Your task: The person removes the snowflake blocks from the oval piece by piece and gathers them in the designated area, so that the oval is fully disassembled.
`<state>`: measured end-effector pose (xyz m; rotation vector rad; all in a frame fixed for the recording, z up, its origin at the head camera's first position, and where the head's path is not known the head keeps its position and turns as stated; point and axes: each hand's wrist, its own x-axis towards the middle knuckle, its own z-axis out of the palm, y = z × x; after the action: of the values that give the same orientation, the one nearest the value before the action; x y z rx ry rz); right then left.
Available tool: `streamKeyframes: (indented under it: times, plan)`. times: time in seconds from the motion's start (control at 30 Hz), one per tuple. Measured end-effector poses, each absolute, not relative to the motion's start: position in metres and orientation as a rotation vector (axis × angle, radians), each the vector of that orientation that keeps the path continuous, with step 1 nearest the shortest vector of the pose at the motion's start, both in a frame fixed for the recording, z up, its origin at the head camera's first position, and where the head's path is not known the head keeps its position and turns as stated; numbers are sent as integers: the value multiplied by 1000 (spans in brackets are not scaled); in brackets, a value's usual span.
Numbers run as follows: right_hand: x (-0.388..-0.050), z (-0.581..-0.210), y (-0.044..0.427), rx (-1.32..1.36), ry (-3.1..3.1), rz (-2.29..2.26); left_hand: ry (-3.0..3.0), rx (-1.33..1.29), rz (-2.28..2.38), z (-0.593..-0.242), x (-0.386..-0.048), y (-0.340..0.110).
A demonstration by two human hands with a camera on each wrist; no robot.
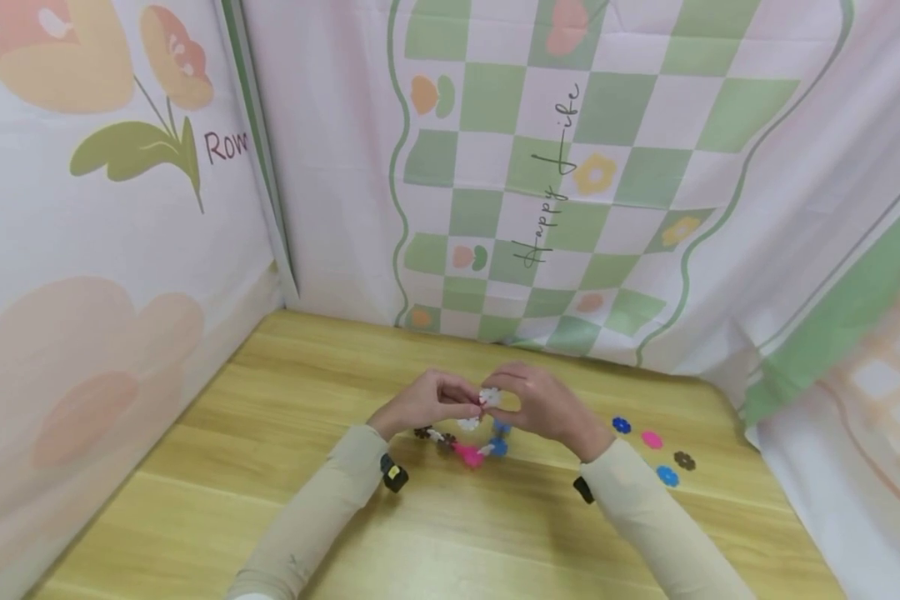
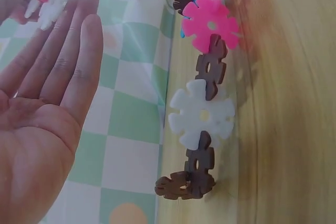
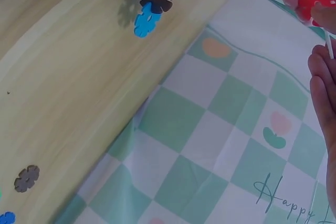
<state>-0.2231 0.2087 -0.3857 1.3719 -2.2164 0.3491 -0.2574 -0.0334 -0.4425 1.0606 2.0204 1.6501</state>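
Above the table, my left hand (image 1: pixel 438 397) and right hand (image 1: pixel 543 404) meet over small flower-shaped plastic discs. Between the right thumb and fingers is a white disc (image 1: pixel 489 397). A red disc (image 3: pixel 316 1), with white discs seen edge-on at two sides, is pinched by the left fingertips. Below the hands, a chain of interlocked discs stands on the table, including a pink disc (image 2: pixel 211 25), a white disc (image 2: pixel 202 115), brown discs (image 2: pixel 199 162) and a blue disc (image 1: pixel 498 447). My hands partly hide the chain in the head view.
Several loose discs lie right of my right hand: dark blue (image 1: pixel 622 425), pink (image 1: pixel 652 439), brown (image 1: pixel 685 460) and light blue (image 1: pixel 667 476). The wooden table (image 1: pixel 195 500) ends at a checked curtain (image 1: pixel 540 208) behind and cloth at both sides.
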Motion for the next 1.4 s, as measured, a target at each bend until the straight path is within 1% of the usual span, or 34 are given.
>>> streamKeyframes:
  times: [0.5, 0.63, 0.8, 0.97, 1.2, 1.4]
  plan:
    - [-223, -380, 211, 1437, -2050, 281, 2048, 997, 1674, -441, -256, -32]
    - [-226, -376, 222, 1418, -1999, 302, 2076, 984, 1640, -442, -255, -34]
    - [-236, -360, 260, 1236, -2019, 365, 2076, 873, 1665, -444, -254, -45]
    - [-249, -357, 302, 1044, -2266, 421, 2086, 831, 1704, -437, -254, -49]
    - [-263, -380, 351, 718, -2699, 541, 2070, 867, 1729, -438, -255, -46]
    - [-281, -402, 382, 480, -2893, 652, 2068, 874, 1729, -440, -258, -48]
